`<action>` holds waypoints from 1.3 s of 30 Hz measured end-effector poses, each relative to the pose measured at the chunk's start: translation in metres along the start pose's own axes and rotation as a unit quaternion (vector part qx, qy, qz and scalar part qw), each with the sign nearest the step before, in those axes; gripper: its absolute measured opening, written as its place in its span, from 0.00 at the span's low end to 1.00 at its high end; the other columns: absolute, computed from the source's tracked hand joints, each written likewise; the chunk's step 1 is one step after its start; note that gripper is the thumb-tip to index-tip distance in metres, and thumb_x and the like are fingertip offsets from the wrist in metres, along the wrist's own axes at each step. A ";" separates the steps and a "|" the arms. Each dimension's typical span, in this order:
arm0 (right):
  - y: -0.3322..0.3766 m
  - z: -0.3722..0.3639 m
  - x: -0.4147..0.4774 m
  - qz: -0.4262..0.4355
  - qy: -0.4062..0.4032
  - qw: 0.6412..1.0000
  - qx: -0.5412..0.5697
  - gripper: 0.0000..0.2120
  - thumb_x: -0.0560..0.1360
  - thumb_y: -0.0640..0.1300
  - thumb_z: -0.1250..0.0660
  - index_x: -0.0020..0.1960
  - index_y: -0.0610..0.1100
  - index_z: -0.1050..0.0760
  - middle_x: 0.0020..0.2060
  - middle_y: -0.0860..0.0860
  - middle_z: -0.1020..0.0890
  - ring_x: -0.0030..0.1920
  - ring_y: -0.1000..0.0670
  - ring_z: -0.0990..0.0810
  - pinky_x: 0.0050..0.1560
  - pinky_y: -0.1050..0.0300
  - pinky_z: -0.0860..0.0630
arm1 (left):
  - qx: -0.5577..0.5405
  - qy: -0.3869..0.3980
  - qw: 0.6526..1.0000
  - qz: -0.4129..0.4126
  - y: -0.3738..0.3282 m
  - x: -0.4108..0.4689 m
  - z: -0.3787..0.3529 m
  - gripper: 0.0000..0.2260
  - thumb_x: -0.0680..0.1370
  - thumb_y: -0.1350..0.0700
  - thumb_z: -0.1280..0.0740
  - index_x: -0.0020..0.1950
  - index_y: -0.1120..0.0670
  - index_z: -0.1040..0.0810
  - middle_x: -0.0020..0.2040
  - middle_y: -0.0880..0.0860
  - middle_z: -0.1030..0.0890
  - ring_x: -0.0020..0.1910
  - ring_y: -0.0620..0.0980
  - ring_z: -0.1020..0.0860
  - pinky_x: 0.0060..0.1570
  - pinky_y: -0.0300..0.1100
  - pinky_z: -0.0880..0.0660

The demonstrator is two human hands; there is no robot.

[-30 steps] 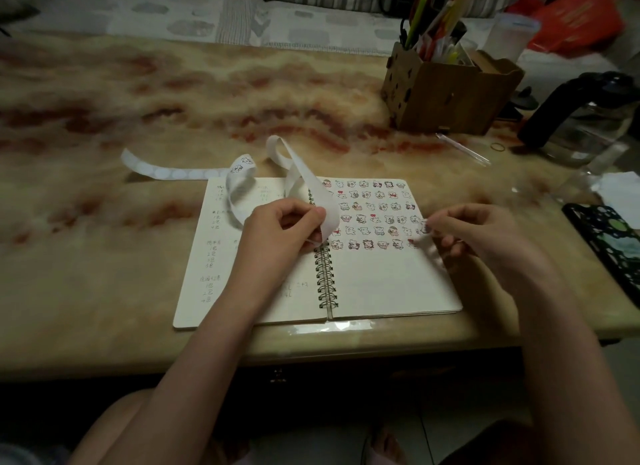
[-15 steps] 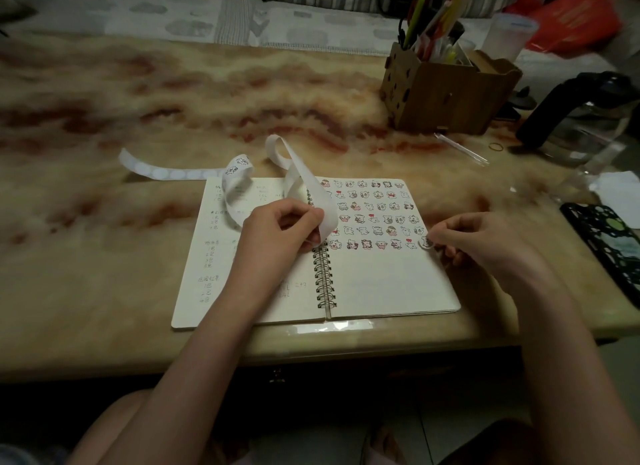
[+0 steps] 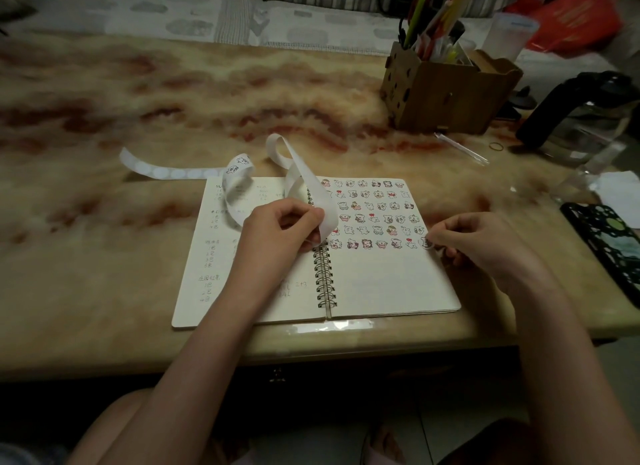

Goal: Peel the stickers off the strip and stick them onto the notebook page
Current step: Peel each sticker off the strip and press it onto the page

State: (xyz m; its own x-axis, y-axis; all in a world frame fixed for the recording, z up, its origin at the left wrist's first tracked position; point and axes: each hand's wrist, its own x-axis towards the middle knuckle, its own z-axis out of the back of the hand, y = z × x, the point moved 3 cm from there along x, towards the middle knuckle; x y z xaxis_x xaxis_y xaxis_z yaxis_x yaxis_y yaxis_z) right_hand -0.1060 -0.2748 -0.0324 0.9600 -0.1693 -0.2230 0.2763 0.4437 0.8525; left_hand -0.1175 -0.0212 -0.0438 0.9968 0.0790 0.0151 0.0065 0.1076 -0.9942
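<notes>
An open spiral notebook [image 3: 388, 284] lies on the table near its front edge. Several rows of small cartoon stickers [image 3: 372, 215] fill the top of its right page. A long white sticker strip [image 3: 304, 177] curls over the notebook's top and trails left across the table. My left hand [image 3: 280, 232] pinches the strip just left of the spiral. My right hand [image 3: 481, 243] holds one sticker [image 3: 426, 243] by its fingertips at the right end of the lowest row, against the page.
A wooden pen holder [image 3: 446, 94] full of pens stands at the back right. A dark kettle [image 3: 585, 111], a patterned phone [image 3: 609, 243], white paper [image 3: 620, 191], a clear pen [image 3: 462, 148] and a rubber band [image 3: 496, 146] lie on the right side.
My right hand carried a sticker down to the right end of the bottom row and now holds it against the page. My left hand and the strip stayed in place.
</notes>
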 end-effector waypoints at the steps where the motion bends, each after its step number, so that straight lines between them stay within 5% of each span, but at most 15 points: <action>1: 0.000 0.000 0.000 0.000 -0.001 1.000 -0.001 0.04 0.73 0.33 0.31 0.39 0.38 0.22 0.30 0.47 0.22 0.20 0.61 0.29 0.22 0.69 0.31 | 0.001 0.000 1.000 0.000 0.000 0.000 0.000 0.06 0.76 0.58 0.31 0.39 0.53 0.18 0.32 0.52 0.18 0.34 0.48 0.19 0.44 0.43 0.21; 11: 0.001 -0.001 -0.001 0.003 -0.006 1.000 -0.025 0.06 0.72 0.34 0.31 0.37 0.40 0.22 0.29 0.48 0.21 0.26 0.54 0.29 0.24 0.68 0.31 | 0.004 -0.003 1.000 0.000 0.000 0.000 0.000 0.06 0.76 0.58 0.31 0.39 0.52 0.18 0.33 0.53 0.18 0.34 0.46 0.20 0.42 0.41 0.21; 16: -0.001 -0.001 0.000 0.008 -0.008 0.999 -0.032 0.07 0.72 0.34 0.30 0.36 0.41 0.22 0.29 0.49 0.21 0.22 0.59 0.29 0.24 0.68 0.31 | 0.000 -0.003 1.000 0.000 0.000 0.000 0.000 0.06 0.76 0.58 0.31 0.39 0.53 0.19 0.31 0.51 0.18 0.33 0.44 0.20 0.39 0.36 0.21; 39: -0.005 -0.001 0.002 0.017 -0.045 0.998 -0.047 0.09 0.70 0.34 0.27 0.37 0.42 0.27 0.29 0.48 0.26 0.28 0.51 0.29 0.31 0.59 0.31 | 0.010 -0.004 1.000 -0.002 -0.001 0.000 0.000 0.07 0.76 0.58 0.31 0.38 0.52 0.19 0.31 0.49 0.18 0.34 0.46 0.20 0.46 0.47 0.20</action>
State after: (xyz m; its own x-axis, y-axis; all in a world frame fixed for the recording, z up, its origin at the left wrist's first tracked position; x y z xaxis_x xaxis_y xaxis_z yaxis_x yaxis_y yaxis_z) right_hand -0.1050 -0.2762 -0.0379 0.9620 -0.2290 -0.1487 0.2514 0.5302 0.8097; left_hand -0.1175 -0.0211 -0.0427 0.9961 0.0861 0.0190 0.0078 0.1282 -0.9917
